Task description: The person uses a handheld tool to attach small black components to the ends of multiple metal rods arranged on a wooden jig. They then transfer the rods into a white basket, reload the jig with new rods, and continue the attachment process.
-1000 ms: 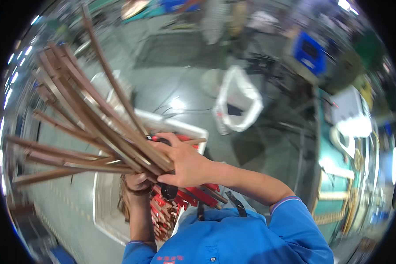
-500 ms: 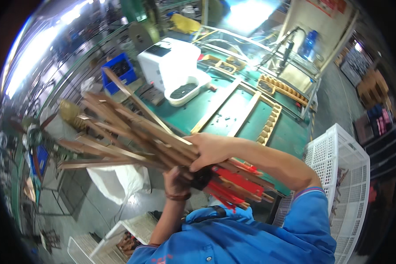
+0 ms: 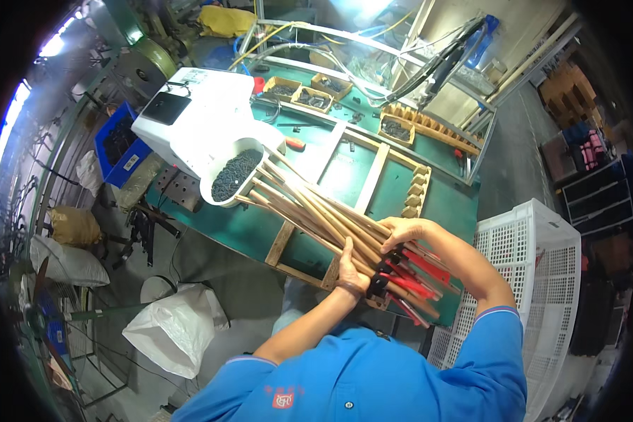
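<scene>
Across the front of the green table lies a slanting bundle of long, thin wooden sticks (image 3: 323, 218), with black fittings and red pieces at the end near my body. My left hand (image 3: 352, 273) grips the bundle from the near side, thumb up along the sticks. On its far side my right hand (image 3: 406, 231) is closed around the sticks just above the black fittings. The fingers' undersides are hidden by the wood. The far stick ends reach beside a white bowl (image 3: 207, 188) full of small black parts; whether they touch it I cannot tell.
A white machine (image 3: 190, 119) stands behind the bowl, a blue bin (image 3: 125, 166) to its left. A wooden frame (image 3: 373, 179) lies on the green table (image 3: 454, 211), with small parts boxes (image 3: 311, 100) behind. White plastic crates (image 3: 503, 253) stand at right, a white sack (image 3: 179, 334) on the floor at left.
The bundle has swung from pointing far left, raised, to slanting over the table toward the bowl. Both hands moved right with it, still gripping. The view has shifted too.
</scene>
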The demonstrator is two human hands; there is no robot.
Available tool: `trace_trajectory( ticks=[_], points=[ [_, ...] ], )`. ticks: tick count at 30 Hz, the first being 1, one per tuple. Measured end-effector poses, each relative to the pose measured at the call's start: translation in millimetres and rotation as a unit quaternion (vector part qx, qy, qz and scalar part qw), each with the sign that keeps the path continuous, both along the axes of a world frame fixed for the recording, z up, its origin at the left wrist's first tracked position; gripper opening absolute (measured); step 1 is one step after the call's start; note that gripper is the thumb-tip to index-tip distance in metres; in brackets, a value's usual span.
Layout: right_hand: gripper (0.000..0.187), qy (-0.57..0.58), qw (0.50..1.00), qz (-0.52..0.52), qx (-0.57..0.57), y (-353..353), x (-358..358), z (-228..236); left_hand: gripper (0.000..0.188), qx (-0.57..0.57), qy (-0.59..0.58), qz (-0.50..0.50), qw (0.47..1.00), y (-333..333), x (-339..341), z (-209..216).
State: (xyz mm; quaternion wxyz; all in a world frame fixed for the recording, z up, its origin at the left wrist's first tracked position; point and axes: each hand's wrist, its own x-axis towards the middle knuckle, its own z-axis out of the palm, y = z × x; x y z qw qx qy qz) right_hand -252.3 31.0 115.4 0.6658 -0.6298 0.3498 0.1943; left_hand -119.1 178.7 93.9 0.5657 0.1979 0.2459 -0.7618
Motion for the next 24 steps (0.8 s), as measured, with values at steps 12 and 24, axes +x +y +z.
trace_trajectory(
  ticks=[12,24],
  points=[
    [0.068,0.114,0.901,0.118,-0.402,34,-9,-29,0.039,0.12,-0.021,-0.433,0.893,-19,116,-64],
    [0.048,-0.041,0.813,0.049,-0.579,26,-47,-12,0.021,-0.208,-0.437,-0.687,0.542,-101,175,-1]
  ],
)
